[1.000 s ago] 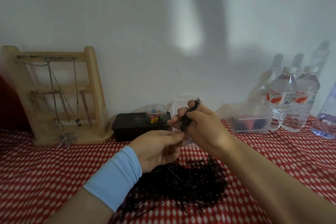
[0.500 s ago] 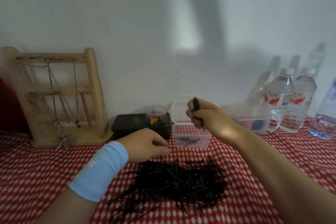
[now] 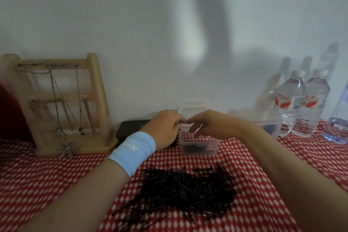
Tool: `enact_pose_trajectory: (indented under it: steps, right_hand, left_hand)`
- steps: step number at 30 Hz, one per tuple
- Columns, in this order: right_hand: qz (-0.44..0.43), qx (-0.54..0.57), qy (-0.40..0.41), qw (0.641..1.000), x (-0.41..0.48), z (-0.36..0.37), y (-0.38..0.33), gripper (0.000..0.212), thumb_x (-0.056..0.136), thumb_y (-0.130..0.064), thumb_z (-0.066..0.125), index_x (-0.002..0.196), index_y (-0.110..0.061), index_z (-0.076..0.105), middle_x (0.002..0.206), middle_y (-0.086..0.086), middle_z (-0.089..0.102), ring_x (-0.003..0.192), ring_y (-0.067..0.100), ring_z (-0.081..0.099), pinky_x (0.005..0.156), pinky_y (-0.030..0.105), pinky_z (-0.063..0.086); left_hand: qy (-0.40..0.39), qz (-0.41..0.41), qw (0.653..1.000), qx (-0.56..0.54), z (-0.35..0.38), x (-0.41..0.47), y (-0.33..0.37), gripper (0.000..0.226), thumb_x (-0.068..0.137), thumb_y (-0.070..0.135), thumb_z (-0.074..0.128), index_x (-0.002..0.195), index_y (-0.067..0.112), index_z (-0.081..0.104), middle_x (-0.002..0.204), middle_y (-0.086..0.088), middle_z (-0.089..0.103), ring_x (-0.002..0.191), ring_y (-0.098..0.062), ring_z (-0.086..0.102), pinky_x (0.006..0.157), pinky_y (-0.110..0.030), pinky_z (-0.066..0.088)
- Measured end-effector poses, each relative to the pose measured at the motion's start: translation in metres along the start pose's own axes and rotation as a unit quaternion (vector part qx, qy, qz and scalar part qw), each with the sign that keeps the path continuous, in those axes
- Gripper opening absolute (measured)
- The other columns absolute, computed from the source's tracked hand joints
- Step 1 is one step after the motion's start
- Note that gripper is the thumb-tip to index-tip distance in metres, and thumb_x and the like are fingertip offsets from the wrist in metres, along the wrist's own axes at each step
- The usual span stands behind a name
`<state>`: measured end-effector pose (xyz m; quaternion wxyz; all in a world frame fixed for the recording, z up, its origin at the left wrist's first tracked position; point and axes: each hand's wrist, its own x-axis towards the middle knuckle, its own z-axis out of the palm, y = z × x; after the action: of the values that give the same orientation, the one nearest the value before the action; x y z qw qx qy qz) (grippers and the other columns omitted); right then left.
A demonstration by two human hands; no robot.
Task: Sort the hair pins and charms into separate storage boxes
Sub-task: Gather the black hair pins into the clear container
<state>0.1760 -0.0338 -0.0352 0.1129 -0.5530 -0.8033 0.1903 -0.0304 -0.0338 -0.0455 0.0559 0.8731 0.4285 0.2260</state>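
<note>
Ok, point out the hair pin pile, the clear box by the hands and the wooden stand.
hair pin pile (image 3: 180,192), head view, middle of the heap.
clear box (image 3: 198,149), head view, front wall.
wooden stand (image 3: 99,96), head view, right upright.

- The place looks like a room in a home, not a workshop or a shop.
- A table with a red-and-white checked cloth (image 3: 37,175) stands against a plain white wall (image 3: 131,24).
- A small wooden stand (image 3: 98,100) carries necklaces (image 3: 56,100).
- Water bottles (image 3: 301,103), a clear storage box (image 3: 197,149) and a pile of hair pins (image 3: 184,188) are on the cloth.
</note>
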Motion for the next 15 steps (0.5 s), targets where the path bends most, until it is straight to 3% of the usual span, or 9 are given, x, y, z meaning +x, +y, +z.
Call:
enact_pose_trajectory:
  steps: [3,6,8,9,12,15]
  right_hand:
    - [0.008,-0.016,0.03,0.999,-0.006,-0.001,0.0,0.044,0.095,0.001,0.05,0.127,-0.023,0.069,0.112,-0.012,0.073,0.092,-0.004,0.067,0.094,0.026,0.054]
    - [0.01,-0.092,-0.015,0.996,-0.011,0.005,-0.001,0.029,0.101,-0.018,0.054,0.121,-0.028,0.073,0.11,-0.013,0.073,0.087,-0.002,0.062,0.089,0.025,0.048]
    - [0.015,-0.086,-0.015,0.996,-0.015,0.008,0.0,0.029,0.1,-0.02,0.055,0.119,-0.03,0.075,0.113,-0.013,0.073,0.095,0.003,0.064,0.096,0.028,0.048]
    - [0.014,-0.066,0.012,0.998,-0.018,0.006,0.0,0.03,0.099,-0.018,0.055,0.117,-0.029,0.075,0.116,-0.013,0.073,0.1,0.004,0.063,0.098,0.027,0.047]
    - [0.001,-0.036,0.1,0.994,-0.035,-0.006,-0.01,0.034,0.097,-0.009,0.051,0.114,-0.028,0.074,0.117,-0.013,0.071,0.102,0.001,0.06,0.091,0.017,0.043]
    - [0.0,-0.027,0.066,0.997,-0.058,-0.011,-0.027,0.029,0.094,-0.012,0.056,0.101,-0.033,0.076,0.1,-0.019,0.07,0.093,0.0,0.063,0.081,0.017,0.045]
  left_hand:
    - [-0.026,0.02,0.999,0.005,0.007,0.001,0.007,0.027,0.099,0.025,0.048,0.115,0.018,0.068,0.114,0.0,0.066,0.106,-0.017,0.057,0.098,-0.037,0.044]
    - [-0.112,0.018,0.993,0.025,0.014,-0.001,0.017,0.031,0.096,0.045,0.047,0.098,0.022,0.068,0.091,0.001,0.066,0.089,-0.02,0.06,0.083,-0.035,0.047]
    - [-0.143,0.031,0.987,0.072,0.02,-0.003,0.019,0.032,0.093,0.051,0.049,0.093,0.024,0.066,0.085,0.001,0.066,0.085,-0.021,0.061,0.076,-0.032,0.045]
    - [-0.142,0.038,0.986,0.082,0.022,-0.004,0.019,0.032,0.093,0.05,0.05,0.1,0.023,0.067,0.092,0.001,0.067,0.089,-0.021,0.062,0.081,-0.033,0.048]
    - [-0.057,0.066,0.995,0.05,0.025,-0.015,0.013,0.035,0.092,0.042,0.055,0.118,0.021,0.066,0.115,0.004,0.064,0.109,-0.014,0.055,0.099,-0.033,0.043]
    - [0.05,0.097,0.994,-0.007,0.021,-0.033,0.01,0.017,0.088,0.035,0.062,0.101,0.024,0.064,0.104,0.01,0.056,0.101,-0.007,0.05,0.093,-0.031,0.045]
